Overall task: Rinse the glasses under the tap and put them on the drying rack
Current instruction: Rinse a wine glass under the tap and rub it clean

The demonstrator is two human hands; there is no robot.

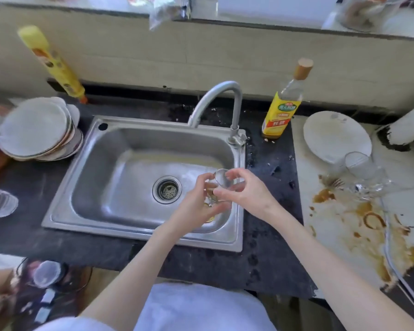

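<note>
Head view: a clear glass (221,181) is gripped by curled fingers of both hands, the left hand (201,201) cupped round its lower part and the right hand (245,191) pinching near its rim. It is held tilted over the right end of the steel sink (120,163), below and in front of the tap (221,101). Further glasses (366,174) are seen on the stained board to the right, beside a white plate (332,134).

Home kitchen: steel sink (86,168), tap (215,96), stacked plates (34,130), oil bottle (282,111).
</note>
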